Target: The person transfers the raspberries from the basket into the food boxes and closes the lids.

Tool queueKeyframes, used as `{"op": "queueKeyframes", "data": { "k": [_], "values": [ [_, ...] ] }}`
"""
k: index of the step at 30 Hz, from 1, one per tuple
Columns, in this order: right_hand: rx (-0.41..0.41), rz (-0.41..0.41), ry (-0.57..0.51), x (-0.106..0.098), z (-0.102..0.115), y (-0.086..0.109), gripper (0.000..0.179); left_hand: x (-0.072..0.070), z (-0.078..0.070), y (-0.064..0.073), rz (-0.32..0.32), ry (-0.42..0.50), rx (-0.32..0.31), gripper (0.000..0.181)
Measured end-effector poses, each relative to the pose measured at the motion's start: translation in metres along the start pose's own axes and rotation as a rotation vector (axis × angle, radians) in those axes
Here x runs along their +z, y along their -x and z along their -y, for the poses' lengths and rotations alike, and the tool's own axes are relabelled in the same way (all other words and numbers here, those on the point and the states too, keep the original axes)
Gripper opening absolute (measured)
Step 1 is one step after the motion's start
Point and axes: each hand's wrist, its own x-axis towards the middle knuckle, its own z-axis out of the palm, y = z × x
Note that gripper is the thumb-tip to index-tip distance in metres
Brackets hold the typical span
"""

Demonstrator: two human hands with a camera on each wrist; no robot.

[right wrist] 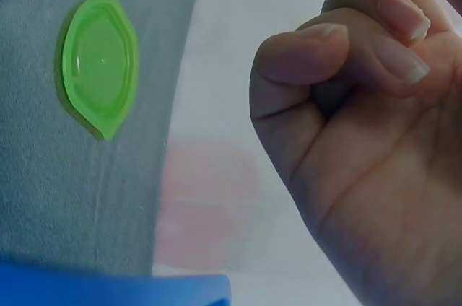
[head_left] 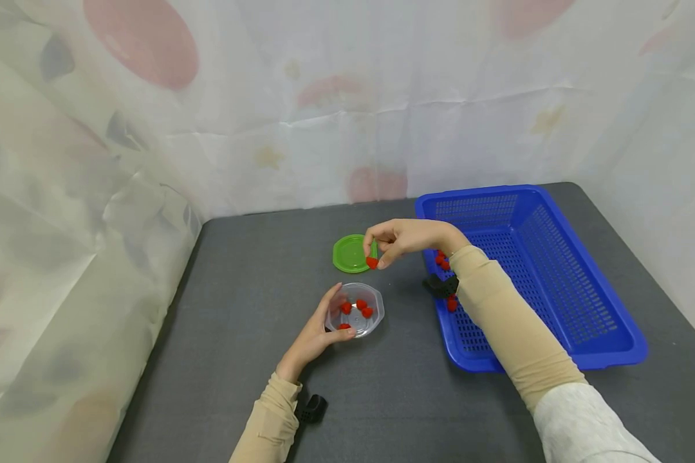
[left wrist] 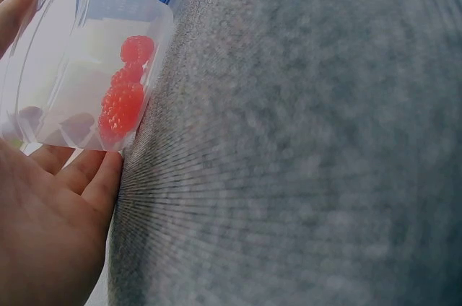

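My left hand (head_left: 314,339) grips a clear plastic container (head_left: 358,325) on the table, thumb on its near side and fingers round its left. Several raspberries (head_left: 361,304) lie inside it; the left wrist view shows raspberries (left wrist: 121,110) low behind the see-through wall. Above and beyond the container, my right hand (head_left: 410,236) pinches one raspberry (head_left: 372,263) between thumb and finger. In the right wrist view that hand (right wrist: 375,133) has curled fingers, and the raspberry is hidden. Just behind the held raspberry lies a green lid (head_left: 347,256), apart from the container.
A blue perforated basket (head_left: 579,283) stands on the right of the grey table (head_left: 237,308). More raspberries (head_left: 452,303) lie along its left side, partly hidden by the right forearm. Printed sheets (head_left: 336,148) hang behind and beside the table.
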Motion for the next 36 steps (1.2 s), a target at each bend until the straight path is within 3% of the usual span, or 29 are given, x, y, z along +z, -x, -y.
{"op": "queueKeyframes", "data": {
  "k": [10,22,29,36],
  "values": [
    [0.041,0.013,-0.004,0.01,-0.01,-0.026,0.027,-0.001,-0.001,0.0,0.002,-0.002,-0.001,0.09],
    [0.178,0.066,0.095,0.027,-0.016,-0.046,0.027,0.0,-0.004,0.002,0.007,-0.008,-0.022,0.09],
    [0.203,0.108,0.137,0.035,-0.021,-0.054,0.026,0.0,-0.005,0.0,0.012,-0.032,-0.03,0.09],
    [0.22,0.136,0.174,0.045,-0.026,-0.059,0.022,0.004,0.025,-0.009,-0.009,-0.046,0.001,0.093]
  ]
}}
